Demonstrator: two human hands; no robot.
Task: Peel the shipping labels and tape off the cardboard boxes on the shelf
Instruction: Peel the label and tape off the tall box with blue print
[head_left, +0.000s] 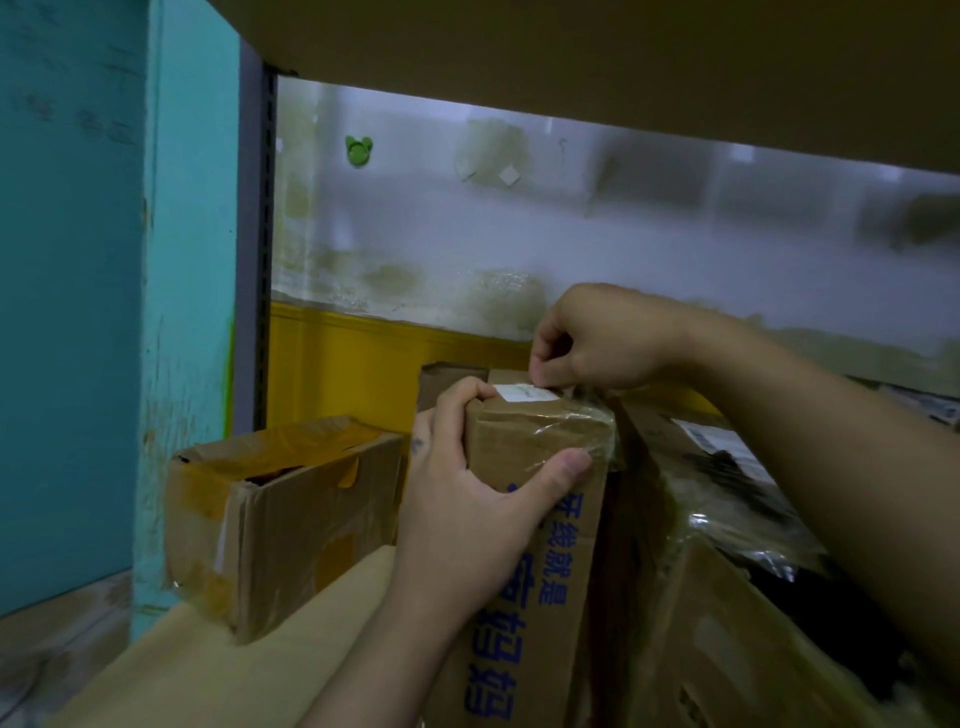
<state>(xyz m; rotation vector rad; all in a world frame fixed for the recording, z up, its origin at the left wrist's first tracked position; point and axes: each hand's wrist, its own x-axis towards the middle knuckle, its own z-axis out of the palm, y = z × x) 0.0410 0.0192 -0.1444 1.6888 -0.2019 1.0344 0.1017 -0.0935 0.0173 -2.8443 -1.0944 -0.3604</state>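
**A:** We're at the top of the tall box (545, 571). The left hand (467, 467) has a full grip round its upper end, fingers curled over the top edge and thumb laid across the front.

**B:** And right under that thumb is the clear tape (566, 434), wrinkled and wrapped over the corner. It's not off yet.

**A:** No, the label goes first, I'd say. The white label (524, 393) lies on the box's top face, just beyond the left grip's fingertips. The right hand (597, 343) sits above it, fingers curled tight, pinching at its far edge.

**B:** Has that grip got a corner up?

**A:** It's on the edge, but whether any paper has lifted I can't tell, because the fingertips cover it.

**B:** So the label peel is just starting. Next?

**A:** My read is a slow pull back toward the left grip, low along the surface, with the left grip bracing the box against tipping. After that, the tape under the thumb.

**B:** There's plenty waiting, too. The box with orange tape (291, 509) stands out to the left of the holding grip, and another labelled box (727, 597) is pressed in on the right.
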